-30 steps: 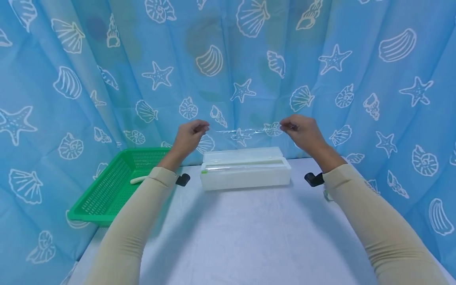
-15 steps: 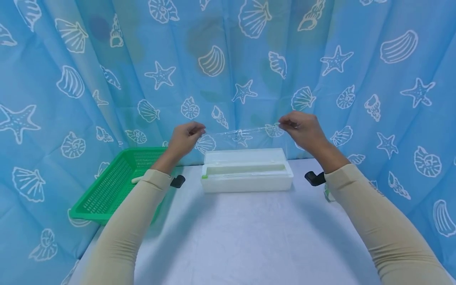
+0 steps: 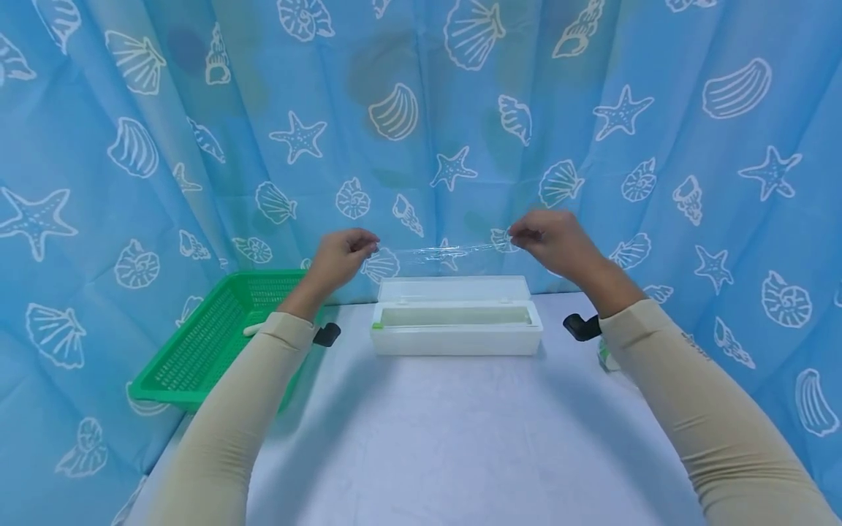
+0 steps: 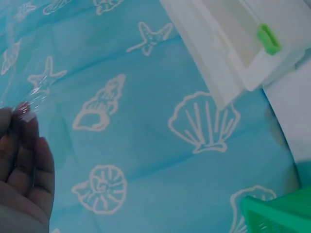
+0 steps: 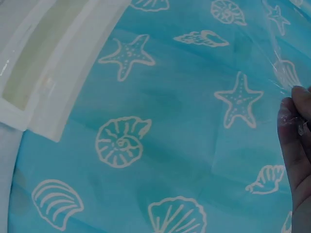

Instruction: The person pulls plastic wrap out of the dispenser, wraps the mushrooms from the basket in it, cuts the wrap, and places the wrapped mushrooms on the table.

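Observation:
Between my two hands hangs a clear sheet of cling film, its upper edge pulled nearly level in the head view. My left hand pinches one corner between thumb and fingers. The other corner is pinched by my right hand. Below the film stands a long white cling film dispenser with its lid raised at the back. A green slider sits at the dispenser's left end. Whether the film's lower part touches the dispenser is too transparent to tell.
A green plastic basket stands at the left, with a white handle-like object inside, partly behind my sleeve. Beyond my right forearm a green-and-white item is mostly hidden. A blue shell-patterned curtain hangs behind the white table.
My left hand has shifted slightly left and down. The right hand has moved slightly left. The dispenser's right end has turned towards me, and it now stands square; the film strip along its opening shows less.

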`<state>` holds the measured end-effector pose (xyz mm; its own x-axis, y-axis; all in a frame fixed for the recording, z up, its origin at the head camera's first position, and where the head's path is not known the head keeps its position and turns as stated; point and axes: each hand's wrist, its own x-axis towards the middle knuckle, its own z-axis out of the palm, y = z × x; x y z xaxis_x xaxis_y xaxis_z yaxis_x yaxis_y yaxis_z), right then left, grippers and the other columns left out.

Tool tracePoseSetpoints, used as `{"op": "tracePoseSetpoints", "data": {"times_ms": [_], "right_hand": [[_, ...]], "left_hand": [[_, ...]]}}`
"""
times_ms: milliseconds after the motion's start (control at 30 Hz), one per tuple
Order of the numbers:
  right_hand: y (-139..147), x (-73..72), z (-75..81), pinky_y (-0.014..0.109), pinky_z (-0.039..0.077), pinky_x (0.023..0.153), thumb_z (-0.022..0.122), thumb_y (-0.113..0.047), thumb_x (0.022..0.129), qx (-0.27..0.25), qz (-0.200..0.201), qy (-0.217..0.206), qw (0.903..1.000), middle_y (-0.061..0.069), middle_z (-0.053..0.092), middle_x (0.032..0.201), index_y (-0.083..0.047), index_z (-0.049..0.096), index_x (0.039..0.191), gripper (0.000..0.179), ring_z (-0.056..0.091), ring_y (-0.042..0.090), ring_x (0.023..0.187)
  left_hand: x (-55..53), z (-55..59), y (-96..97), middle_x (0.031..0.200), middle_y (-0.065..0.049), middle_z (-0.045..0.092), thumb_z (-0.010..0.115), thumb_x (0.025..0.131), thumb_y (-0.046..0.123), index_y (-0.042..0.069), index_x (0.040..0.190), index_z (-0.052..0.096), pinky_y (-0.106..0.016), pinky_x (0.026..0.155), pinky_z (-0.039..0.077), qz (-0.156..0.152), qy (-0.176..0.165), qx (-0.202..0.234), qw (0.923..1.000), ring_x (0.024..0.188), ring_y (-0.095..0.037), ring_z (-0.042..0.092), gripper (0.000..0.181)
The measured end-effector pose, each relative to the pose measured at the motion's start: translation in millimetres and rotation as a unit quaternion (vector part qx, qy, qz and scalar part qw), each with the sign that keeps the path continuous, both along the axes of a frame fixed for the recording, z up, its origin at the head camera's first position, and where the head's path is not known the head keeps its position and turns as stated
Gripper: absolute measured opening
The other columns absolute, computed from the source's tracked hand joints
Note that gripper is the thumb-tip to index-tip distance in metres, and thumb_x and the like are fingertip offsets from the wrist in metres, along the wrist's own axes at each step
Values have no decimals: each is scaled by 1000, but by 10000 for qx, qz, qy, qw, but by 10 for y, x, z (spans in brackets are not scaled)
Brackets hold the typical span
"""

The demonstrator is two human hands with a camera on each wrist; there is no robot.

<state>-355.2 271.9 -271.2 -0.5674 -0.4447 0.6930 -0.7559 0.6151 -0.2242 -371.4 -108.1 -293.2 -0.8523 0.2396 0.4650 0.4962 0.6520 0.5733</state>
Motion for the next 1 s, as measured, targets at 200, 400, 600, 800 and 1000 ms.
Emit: {"op": "tracePoseSetpoints", "data": {"times_ms": [200,400,600,800,1000], "right_hand": [[53,7,49,31,54,75,70,3,87,-332,-179,399,9985,8,69,92,-3,72,95,10,66,19,85],[65,46,181,12,47,74,70,6,86,-717,36,976,9926,9,70,89,-1,72,92,9,66,17,82],[99,98,249,9,45,74,72,7,83,-741,142,1126,9908,8,70,87,-1,73,91,12,67,19,79],[84,153,314,9,45,73,73,10,81,-776,294,1206,9892,11,70,85,0,73,90,14,67,20,77],[72,167,347,8,45,74,75,12,78,-912,338,1297,9868,12,70,84,0,74,89,17,68,21,76]], "left_hand": [[-6,101,114,101,-5,69,56,100,11,6,113,68,-31,74,52,-120,577,519,9969,88,-16,63,18],[6,197,173,98,-7,69,59,98,7,3,109,69,-28,75,52,-108,1318,853,9875,86,-14,62,15],[34,277,195,98,-9,70,60,97,8,3,108,70,-27,74,52,-309,1426,870,9855,84,-15,63,15],[91,336,184,96,-6,70,61,96,8,3,107,70,-26,71,50,-257,1550,771,9846,82,-14,61,14],[105,379,182,96,-5,70,61,97,10,4,107,70,-26,70,49,-258,1765,653,9818,80,-13,60,15]]}}
